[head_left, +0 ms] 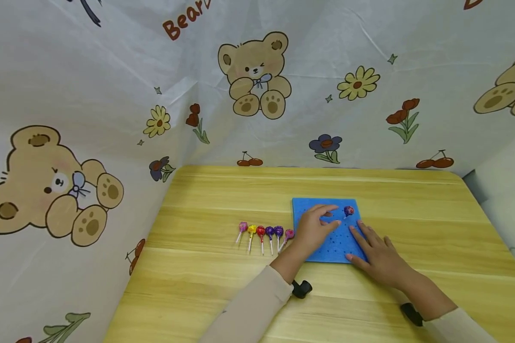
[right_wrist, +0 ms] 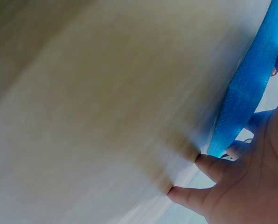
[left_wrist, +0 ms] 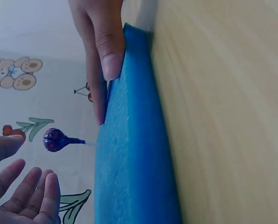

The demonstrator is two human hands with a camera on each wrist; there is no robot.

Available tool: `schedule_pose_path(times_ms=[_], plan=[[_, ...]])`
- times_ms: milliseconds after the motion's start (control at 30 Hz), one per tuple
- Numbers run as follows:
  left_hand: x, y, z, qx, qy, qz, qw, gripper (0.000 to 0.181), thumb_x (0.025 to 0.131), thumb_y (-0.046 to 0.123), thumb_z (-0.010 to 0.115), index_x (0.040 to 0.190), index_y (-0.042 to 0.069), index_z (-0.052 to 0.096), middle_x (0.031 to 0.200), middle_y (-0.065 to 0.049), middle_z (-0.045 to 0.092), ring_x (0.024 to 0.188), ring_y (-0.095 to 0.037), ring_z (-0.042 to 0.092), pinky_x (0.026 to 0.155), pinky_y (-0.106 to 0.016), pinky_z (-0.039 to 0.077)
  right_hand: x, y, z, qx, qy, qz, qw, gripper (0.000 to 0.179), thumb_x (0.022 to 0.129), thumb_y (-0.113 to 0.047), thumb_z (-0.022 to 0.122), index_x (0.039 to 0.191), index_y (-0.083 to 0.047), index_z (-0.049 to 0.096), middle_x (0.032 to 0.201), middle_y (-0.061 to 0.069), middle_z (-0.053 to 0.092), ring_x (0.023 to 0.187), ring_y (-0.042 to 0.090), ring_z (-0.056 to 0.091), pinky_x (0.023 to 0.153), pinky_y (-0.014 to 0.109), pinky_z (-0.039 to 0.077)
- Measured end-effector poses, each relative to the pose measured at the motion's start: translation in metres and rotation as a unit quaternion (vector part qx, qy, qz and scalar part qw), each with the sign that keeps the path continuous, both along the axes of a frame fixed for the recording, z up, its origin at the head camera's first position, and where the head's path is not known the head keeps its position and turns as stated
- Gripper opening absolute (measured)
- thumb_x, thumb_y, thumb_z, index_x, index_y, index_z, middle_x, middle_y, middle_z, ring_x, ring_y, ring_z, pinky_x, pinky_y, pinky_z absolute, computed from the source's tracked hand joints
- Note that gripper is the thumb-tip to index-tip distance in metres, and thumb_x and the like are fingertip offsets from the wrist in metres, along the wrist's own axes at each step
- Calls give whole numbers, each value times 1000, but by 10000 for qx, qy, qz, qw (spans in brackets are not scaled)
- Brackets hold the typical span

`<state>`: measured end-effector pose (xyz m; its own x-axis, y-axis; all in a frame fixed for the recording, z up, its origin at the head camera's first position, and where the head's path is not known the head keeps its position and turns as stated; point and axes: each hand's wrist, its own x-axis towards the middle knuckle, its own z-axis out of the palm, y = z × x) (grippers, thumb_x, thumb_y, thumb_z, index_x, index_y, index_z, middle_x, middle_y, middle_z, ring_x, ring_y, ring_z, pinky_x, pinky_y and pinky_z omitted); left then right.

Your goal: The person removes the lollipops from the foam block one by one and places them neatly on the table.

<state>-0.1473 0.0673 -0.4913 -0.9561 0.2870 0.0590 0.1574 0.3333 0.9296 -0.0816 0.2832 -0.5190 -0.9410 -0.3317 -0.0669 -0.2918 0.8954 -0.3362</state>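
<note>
A blue foam block (head_left: 341,250) dotted with small holes lies on the wooden table. One lollipop in a dark purple wrapper (head_left: 349,210) stands upright near its far right corner, stick in the foam. My left hand (head_left: 314,227) hovers over the block with thumb and fingers apart, holding nothing. In the left wrist view there is a gap between those fingers and the lollipop head (left_wrist: 55,139). My right hand (head_left: 382,255) rests on the block's right edge, fingers spread. In the right wrist view, two fingertips (right_wrist: 178,193) touch the table beside the foam (right_wrist: 244,95).
Left of the block, several wrapped lollipops (head_left: 261,232) lie in a row, pink, yellow, red and purple. The nearest pink one (head_left: 289,234) is close to the block and my left wrist. A cloth printed with bears (head_left: 257,76) hangs behind the table (head_left: 189,286).
</note>
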Motion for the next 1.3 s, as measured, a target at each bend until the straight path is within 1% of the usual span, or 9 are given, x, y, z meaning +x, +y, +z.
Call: schedule_pose_path(times_ms=[133, 267, 367, 533, 633, 800, 900, 1067, 1300], plan=[[-2, 10, -5, -15, 2, -3, 10000, 41, 95, 31, 72, 135, 30, 65, 134, 8, 62, 105, -17, 69, 79, -17, 55, 0, 0, 0, 60, 46, -12, 10000, 82, 98, -52, 59, 161, -10, 27, 167, 22, 19, 146, 55, 26, 105, 83, 22], [-5, 23, -7, -95, -45, 93, 9999, 42, 95, 29, 73, 136, 27, 65, 131, 8, 64, 107, -11, 69, 80, -17, 55, 0, 1, 1, 85, 61, -17, 9999, 82, 98, -53, 59, 161, -10, 27, 167, 21, 20, 147, 54, 27, 106, 82, 22], [-8, 32, -11, -190, 1, 162, 9997, 43, 95, 29, 73, 137, 27, 64, 131, 9, 64, 110, -8, 67, 81, -18, 55, 0, 1, 1, 85, 59, -16, 9999, 82, 98, -53, 59, 161, -11, 27, 167, 21, 20, 147, 53, 27, 106, 82, 22], [-12, 41, -14, -341, 59, 236, 9991, 45, 95, 31, 72, 138, 28, 63, 133, 9, 64, 111, -4, 65, 84, -20, 54, 0, 1, 2, 83, 80, 11, 9999, 81, 99, -52, 58, 161, -11, 27, 168, 20, 19, 147, 53, 27, 106, 81, 23], [-15, 44, -16, -322, 57, 215, 9992, 42, 95, 29, 72, 136, 27, 65, 131, 9, 65, 109, -3, 65, 82, -19, 54, -1, 0, 2, 98, 108, 16, 9999, 81, 99, -52, 58, 161, -10, 27, 167, 21, 19, 146, 54, 28, 106, 81, 23], [-16, 48, -21, -154, 52, 160, 9997, 33, 95, 27, 73, 127, 24, 71, 118, 11, 70, 100, 2, 66, 72, -14, 51, 1, 0, 2, 124, 102, 0, 9999, 81, 99, -52, 58, 161, -10, 27, 167, 21, 20, 146, 54, 28, 106, 81, 23], [-17, 51, -25, -29, 37, 172, 9998, 30, 95, 26, 73, 124, 23, 71, 113, 13, 70, 98, 4, 65, 70, -14, 50, 2, 0, 2, 127, 106, 15, 9999, 81, 99, -52, 58, 161, -10, 27, 167, 21, 20, 146, 54, 29, 105, 81, 24], [-18, 51, -28, 50, 74, 191, 9998, 29, 95, 25, 72, 124, 24, 71, 111, 14, 72, 98, 3, 66, 73, -15, 51, 3, 0, 2, 113, 136, 28, 9998, 81, 98, -52, 59, 160, -10, 28, 166, 21, 22, 145, 54, 30, 104, 81, 25], [-20, 49, -23, 103, 165, 119, 9997, 29, 95, 23, 72, 124, 21, 71, 109, 12, 74, 101, 2, 66, 81, -15, 52, 2, 0, 2, 95, 118, -6, 9999, 81, 99, -52, 58, 161, -11, 27, 167, 21, 21, 146, 54, 28, 105, 81, 23]])
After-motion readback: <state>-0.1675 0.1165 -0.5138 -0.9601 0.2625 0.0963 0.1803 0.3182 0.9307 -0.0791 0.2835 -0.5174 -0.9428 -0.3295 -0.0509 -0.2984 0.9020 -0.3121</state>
